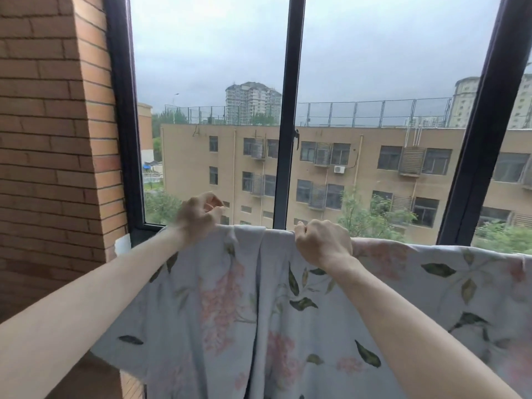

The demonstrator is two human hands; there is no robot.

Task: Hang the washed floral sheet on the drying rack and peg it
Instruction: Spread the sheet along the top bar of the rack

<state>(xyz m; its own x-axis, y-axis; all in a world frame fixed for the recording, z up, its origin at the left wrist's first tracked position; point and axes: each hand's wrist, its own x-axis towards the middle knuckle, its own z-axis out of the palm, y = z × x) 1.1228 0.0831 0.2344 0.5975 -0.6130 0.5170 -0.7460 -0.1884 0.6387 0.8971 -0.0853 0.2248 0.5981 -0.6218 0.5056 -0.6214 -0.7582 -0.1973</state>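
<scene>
**Floral sheet draped along a horizontal line, both hands at its top edge**

Two bare forearms reach up and forward from the bottom corners. Between and below them hangs the floral sheet (pixel 247 306), pale blue-grey with pink blossom clusters and dark green leaves. Its long axis runs left to right along the top fold, sloping slightly down toward the right edge, and the cloth falls straight down from that fold in loose vertical pleats. Whatever bar carries it is hidden under the fabric.

The right hand (pixel 322 243) is closed in a fist on the top fold, fingers curled over the gathered cloth, near the middle of the span. The left hand (pixel 198 217) is blurred; its fingers are curled with thumb and fingertips pinched together just above the sheet's left end, and whether they grip cloth or something small cannot be told.

Beyond stand a dark-framed window (pixel 288 110), a brick wall (pixel 51 139) at left, and a tan apartment block (pixel 374 156) outside under grey sky.
</scene>
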